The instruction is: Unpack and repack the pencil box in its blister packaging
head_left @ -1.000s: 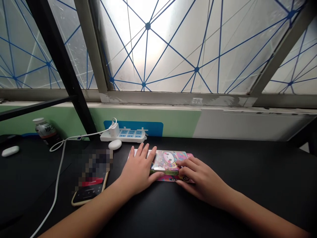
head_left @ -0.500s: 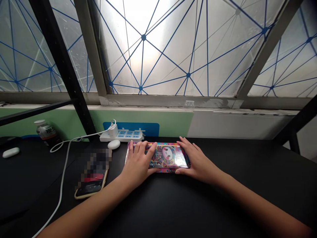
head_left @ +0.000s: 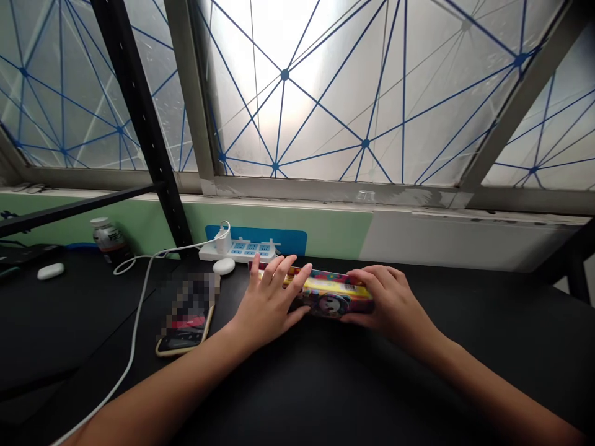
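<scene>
Black desk (head_left: 320, 384) extends before the box (head_left: 328, 297), left hand (head_left: 268, 301) and right hand (head_left: 398, 305) clasping edges.

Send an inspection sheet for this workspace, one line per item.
Surface: black desk, seam visible at left.
Job's things: colourful box, printed side facing the camera; contents not visible.
Clutter: phone, white oval item and bottle, all left of the box.
Hands: left hand on the box's left part, fingers spread; right hand grasping its right end.
Cables: white cable from the charger on the power strip, passing left of the phone.
Surroundings: window with blue lines, black post.
</scene>
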The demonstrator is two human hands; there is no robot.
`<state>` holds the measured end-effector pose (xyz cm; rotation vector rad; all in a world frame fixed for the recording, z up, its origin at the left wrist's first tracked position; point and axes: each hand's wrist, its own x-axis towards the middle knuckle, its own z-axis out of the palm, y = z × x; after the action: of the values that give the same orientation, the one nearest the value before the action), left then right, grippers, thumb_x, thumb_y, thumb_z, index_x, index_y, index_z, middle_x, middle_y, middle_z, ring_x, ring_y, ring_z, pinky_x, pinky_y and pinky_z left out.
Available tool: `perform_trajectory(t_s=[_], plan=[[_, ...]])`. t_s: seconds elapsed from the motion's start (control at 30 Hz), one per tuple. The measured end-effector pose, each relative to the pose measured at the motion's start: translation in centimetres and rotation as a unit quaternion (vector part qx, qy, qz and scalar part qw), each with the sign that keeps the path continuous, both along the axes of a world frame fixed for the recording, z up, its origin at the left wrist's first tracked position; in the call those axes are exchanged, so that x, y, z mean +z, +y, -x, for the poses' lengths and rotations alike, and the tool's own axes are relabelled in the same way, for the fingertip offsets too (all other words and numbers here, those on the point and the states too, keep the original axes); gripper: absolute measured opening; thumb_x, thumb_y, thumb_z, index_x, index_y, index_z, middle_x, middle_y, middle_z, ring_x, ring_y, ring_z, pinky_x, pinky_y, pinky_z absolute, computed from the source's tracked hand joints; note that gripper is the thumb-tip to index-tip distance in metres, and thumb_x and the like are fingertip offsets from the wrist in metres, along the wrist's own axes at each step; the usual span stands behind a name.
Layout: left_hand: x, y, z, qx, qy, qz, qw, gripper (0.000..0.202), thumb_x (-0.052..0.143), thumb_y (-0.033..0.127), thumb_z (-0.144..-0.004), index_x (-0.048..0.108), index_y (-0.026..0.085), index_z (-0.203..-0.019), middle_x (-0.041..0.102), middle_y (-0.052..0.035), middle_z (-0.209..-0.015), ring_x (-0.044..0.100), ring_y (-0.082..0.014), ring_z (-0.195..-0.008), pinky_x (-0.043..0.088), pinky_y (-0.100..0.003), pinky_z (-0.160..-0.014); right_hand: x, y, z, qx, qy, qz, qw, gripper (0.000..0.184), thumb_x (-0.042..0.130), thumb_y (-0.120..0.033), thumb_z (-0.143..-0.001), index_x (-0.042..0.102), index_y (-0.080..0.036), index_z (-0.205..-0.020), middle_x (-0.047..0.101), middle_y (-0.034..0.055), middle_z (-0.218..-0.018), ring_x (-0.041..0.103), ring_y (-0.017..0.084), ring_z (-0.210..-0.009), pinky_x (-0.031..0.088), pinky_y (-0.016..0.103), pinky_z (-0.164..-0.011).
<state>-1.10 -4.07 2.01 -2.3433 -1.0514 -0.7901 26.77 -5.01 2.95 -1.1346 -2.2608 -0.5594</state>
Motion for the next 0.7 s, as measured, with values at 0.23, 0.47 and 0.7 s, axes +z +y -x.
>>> perform_trajectory(t_s=[0.23,0.47,0.7], plan=[[0.7,-0.9,-0.1,0.017,0.088,0.112,0.990,0.034,0.061,0.034,-0.093,0.059,0.018,-0.123,0.068,-0.0098,-0.110,0.062,-0.0282,-0.100,0.037,-0.055,-0.107,-1.3,-0.4,1.3,0.056,-0.053,0.014,0.997,0.019,0.051,-0.020,-0.093,0.057,-0.020,-0.111,0.073,0.0104,-0.103,0.069,0.027,-0.089,0.047,0.048,-0.094],[0.9,-1.0,-0.4,0.009,0.122,0.122,0.985,0.030,0.064,0.041,-0.092,0.061,0.019,-0.112,0.067,-0.0107,-0.108,0.062,-0.0306,-0.100,0.047,-0.049,-0.093,-1.8,-0.2,1.9,0.063,-0.077,0.046,0.994,0.030,0.053,-0.017,-0.091,0.061,-0.016,-0.120,0.071,0.0139,-0.115,0.067,0.031,-0.103,0.053,0.048,-0.088],[0.9,-0.8,-0.1,0.006,0.126,0.143,0.982,0.035,0.064,0.047,-0.091,0.063,0.018,-0.110,0.067,-0.0097,-0.104,0.062,-0.0297,-0.099,0.045,-0.047,-0.094,-2.6,0.1,1.9,0.084,-0.074,0.091,0.989,0.038,0.063,-0.029,-0.091,0.059,-0.017,-0.126,0.068,0.0150,-0.125,0.063,0.033,-0.113,0.053,0.053,-0.095]])
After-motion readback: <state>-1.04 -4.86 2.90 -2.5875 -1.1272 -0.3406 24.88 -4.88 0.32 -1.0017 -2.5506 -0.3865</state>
